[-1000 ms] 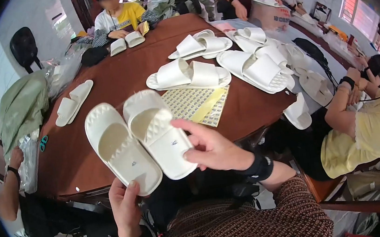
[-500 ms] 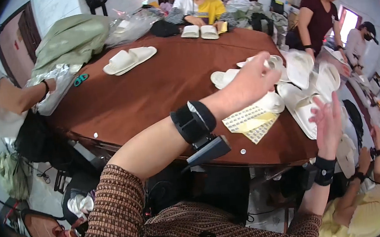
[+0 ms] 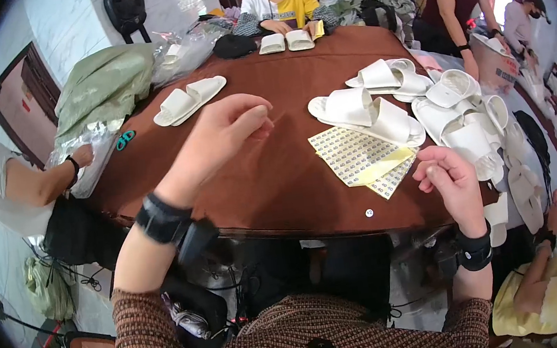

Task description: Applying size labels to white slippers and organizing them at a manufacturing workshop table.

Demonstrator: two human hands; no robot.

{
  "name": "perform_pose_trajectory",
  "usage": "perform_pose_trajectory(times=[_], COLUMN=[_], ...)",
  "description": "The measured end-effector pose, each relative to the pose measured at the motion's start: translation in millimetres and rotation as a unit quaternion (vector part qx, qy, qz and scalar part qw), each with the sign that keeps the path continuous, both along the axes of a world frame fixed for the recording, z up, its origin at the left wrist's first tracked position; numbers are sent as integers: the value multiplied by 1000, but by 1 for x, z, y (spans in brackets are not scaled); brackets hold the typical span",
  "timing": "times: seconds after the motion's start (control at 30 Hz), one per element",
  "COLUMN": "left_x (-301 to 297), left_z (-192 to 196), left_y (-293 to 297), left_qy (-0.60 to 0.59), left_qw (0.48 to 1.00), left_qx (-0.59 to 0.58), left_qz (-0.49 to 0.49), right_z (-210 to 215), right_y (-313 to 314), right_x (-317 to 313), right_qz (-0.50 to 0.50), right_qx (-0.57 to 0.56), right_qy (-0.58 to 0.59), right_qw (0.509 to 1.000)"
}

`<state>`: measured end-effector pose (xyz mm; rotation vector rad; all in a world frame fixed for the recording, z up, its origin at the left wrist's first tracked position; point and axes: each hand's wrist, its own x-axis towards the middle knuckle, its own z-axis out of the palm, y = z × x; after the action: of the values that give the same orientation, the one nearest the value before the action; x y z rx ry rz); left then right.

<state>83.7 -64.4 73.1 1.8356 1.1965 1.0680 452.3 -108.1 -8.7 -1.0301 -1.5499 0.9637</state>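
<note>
My left hand (image 3: 229, 135) is over the brown-covered table (image 3: 272, 175), its fingers curled in with the thumb against them and nothing visible in it. Beyond it lies a pair of white slippers (image 3: 190, 103), with no contact. My right hand (image 3: 455, 188) hovers near the table's front edge, fingers loosely curled and no object seen in them. Its fingertips are close to sheets of small printed stickers (image 3: 344, 149) with a yellowish strip. Behind the sheets rests another white slipper pair (image 3: 368, 117); several more white slippers (image 3: 461, 122) are heaped at the right.
Teal scissors (image 3: 125, 140) lie at the table's left edge, by a green sack (image 3: 102, 77). A small round sticker (image 3: 369, 213) is near the front edge. Across the table a person handles white slippers (image 3: 286, 42). Other people work at the left and right.
My left hand has moved left, away from the slippers on the right. My right hand has come nearer the sticker sheets, and its spread fingers have curled. The view has shifted a little.
</note>
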Motion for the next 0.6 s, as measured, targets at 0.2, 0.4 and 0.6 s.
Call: perform_pose_trajectory(times=[0.2,0.4,0.6], left_x=[7,-4,-47], left_z=[56,94,93], left_y=[-112,-166,-173], left_qy=[8,73,214], left_qw=[948,900,908], left_qx=[278,295,261], left_qz=[-157,-311,-248], right_z=[72,138,148], right_y=[-70,-104,-107], right_x=[-35,-48,-55], right_qz=[75,124,145], right_qx=[329,524,535], right_qy=[-34,-212,-184], right_qw=[941,815,812])
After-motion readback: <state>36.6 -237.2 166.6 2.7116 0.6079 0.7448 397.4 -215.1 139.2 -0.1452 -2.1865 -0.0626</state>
